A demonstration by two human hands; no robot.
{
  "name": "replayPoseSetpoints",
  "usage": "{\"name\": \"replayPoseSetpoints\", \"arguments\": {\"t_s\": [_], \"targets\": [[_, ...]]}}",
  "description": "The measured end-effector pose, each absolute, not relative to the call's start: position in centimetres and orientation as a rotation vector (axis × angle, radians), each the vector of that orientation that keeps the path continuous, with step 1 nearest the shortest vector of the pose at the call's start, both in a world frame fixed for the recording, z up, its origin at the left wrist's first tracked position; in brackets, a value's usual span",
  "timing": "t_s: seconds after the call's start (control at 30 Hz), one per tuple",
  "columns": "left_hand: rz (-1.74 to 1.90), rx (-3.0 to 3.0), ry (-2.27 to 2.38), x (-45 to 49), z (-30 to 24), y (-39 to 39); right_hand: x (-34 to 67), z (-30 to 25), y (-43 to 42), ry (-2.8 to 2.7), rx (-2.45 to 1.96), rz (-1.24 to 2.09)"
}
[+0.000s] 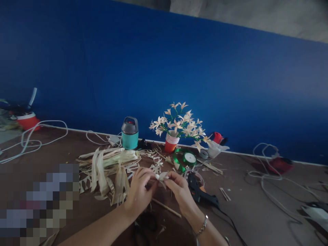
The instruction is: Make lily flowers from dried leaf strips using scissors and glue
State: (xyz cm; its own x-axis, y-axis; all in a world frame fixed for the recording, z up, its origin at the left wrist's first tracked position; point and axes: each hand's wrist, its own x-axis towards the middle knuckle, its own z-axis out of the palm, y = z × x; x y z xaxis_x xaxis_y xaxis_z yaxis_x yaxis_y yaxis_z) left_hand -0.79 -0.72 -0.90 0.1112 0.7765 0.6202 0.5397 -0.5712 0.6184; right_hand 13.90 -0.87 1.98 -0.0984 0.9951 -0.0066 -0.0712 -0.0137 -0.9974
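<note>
A small pale flower of husk petals point(162, 177) is pinched between my two hands above the table. My left hand point(141, 191) closes thumb and fingers on its left end. On the petals at the other side, the fingertips of my right hand point(180, 192) are pressed together; a chain bracelet circles that wrist. Beneath the hands lie a thin stick point(167, 207) and dark scissors point(146, 223), partly hidden in shadow. Dried corn husks point(112, 159) are heaped beside my left hand. A black glue gun point(201, 193) rests just right of my right hand.
Finished husk flowers point(176, 124) stand in a red paper cup point(171, 142) by the blue wall. Near it are a green ribbon roll point(183, 160) and a teal-grey container point(130, 135). White cables point(263, 177) sprawl right and left. A pixelated patch covers the lower left.
</note>
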Motion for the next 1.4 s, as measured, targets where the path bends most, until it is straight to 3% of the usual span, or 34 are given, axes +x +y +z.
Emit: {"name": "replayPoseSetpoints", "arguments": {"t_s": [1.4], "targets": [[1.343,1.998,1.196,-0.38,-0.77,-0.58,14.00,1.40,-0.71,-1.226,-1.173,1.231]]}}
